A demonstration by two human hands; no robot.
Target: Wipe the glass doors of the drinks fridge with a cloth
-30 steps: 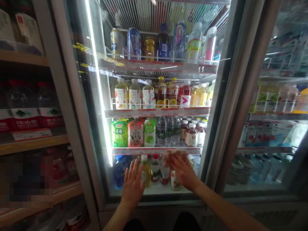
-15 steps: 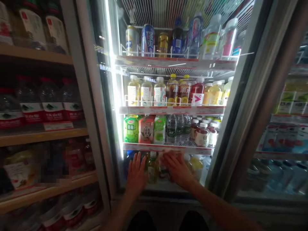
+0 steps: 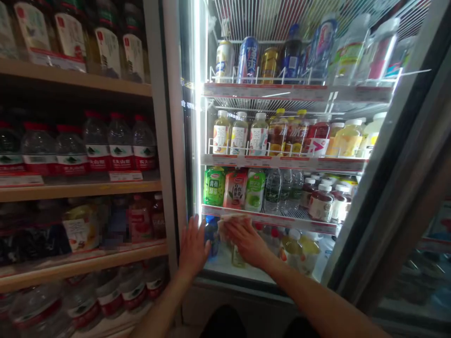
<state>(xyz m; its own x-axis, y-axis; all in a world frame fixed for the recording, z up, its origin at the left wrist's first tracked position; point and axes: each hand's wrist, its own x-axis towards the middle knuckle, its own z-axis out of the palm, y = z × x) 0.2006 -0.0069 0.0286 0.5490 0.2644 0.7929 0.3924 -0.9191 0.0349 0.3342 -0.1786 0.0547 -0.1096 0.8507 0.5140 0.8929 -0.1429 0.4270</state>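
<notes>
My right hand [image 3: 244, 239] presses a pale cloth [image 3: 229, 220] against the glass door or the front of the lit drinks fridge, just under the third shelf edge [image 3: 282, 219]. The cloth shows above and beside the fingers; the palm side is hidden. At the fridge's left frame, my left hand [image 3: 193, 246] has its fingers spread and holds nothing. Behind the hands stand bottles on the lowest shelf, among them a blue one [image 3: 211, 234] and a pale yellow-green one [image 3: 238, 257], partly covered by my right hand.
Green, red and light-green drink bottles [image 3: 235, 189] line the shelf above the hands. To the left, a wooden rack [image 3: 81, 190] holds red-capped water bottles [image 3: 97, 143]. A thick metal door frame [image 3: 380, 234] slants down on the right. My knees [image 3: 225, 321] are at the bottom.
The view has swung left, showing more of the wooden rack. My right hand has slid left with the cloth along the shelf edge, and my left hand has moved to the fridge's left frame.
</notes>
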